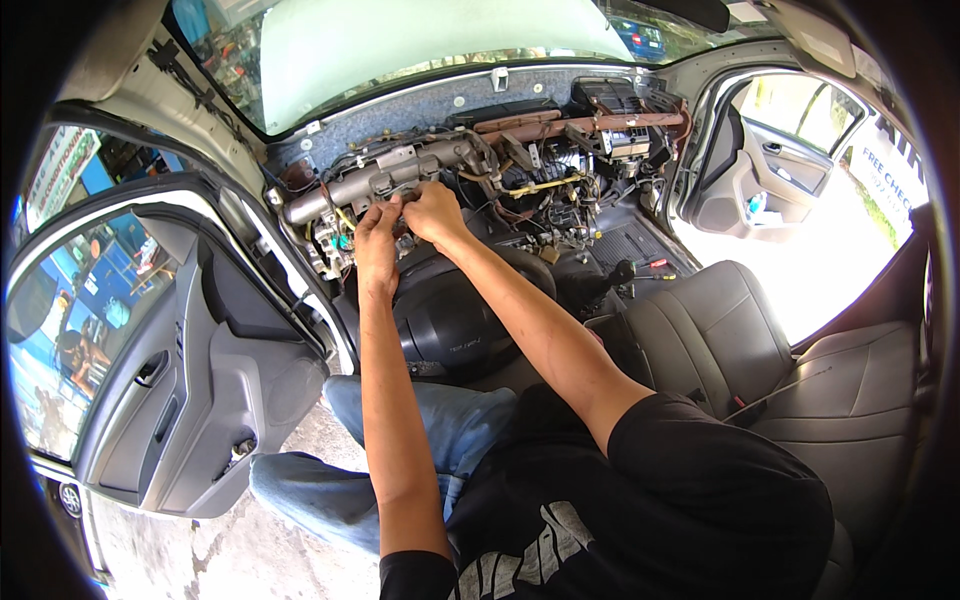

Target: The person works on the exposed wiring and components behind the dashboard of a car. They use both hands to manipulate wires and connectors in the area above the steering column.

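Both my arms reach forward over the steering wheel (455, 325) to the stripped dashboard. My left hand (378, 243) is closed, its fingers bent at the wiring under a grey metal cross beam (345, 190). Close beside it on the right, my right hand (434, 214) is also closed, knuckles up, fingertips meeting near the left hand's. Whatever lies between the fingers is too small and covered to make out. A teal connector (341, 242) shows among the wires just left of my left hand.
A brown pipe-like beam (620, 122) and bundled wiring run right. The left door (200, 370) and the right door (770, 170) stand open. A red-handled tool (657, 263) lies on the floor near the gear lever (622, 272). A thin rod (785, 388) rests on the grey seat (700, 330).
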{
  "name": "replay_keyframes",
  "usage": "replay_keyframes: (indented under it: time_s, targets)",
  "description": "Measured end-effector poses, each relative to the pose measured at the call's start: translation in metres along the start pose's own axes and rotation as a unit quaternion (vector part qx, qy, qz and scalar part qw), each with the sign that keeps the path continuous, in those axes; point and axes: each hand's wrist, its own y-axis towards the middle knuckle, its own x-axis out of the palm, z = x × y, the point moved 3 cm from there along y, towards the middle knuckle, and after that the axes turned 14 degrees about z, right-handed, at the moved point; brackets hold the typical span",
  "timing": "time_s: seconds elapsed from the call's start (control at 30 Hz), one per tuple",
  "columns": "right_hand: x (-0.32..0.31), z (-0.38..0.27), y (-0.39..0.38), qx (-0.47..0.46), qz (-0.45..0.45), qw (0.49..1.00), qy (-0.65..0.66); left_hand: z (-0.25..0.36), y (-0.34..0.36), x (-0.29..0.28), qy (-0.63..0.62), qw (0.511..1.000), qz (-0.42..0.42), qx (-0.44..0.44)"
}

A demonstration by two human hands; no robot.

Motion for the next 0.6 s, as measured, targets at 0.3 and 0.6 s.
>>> replay_keyframes:
  time_s: [0.3,0.6]
  targets:
    - [-0.003,-0.002,0.000,0.000,-0.010,1.000,0.015,-0.009,0.009,-0.006,0.040,0.999,0.002,0.003]
    - [-0.011,0.001,0.008,-0.048,-0.031,0.996,-0.068,-0.002,-0.005,0.003,0.134,0.986,0.014,0.094]
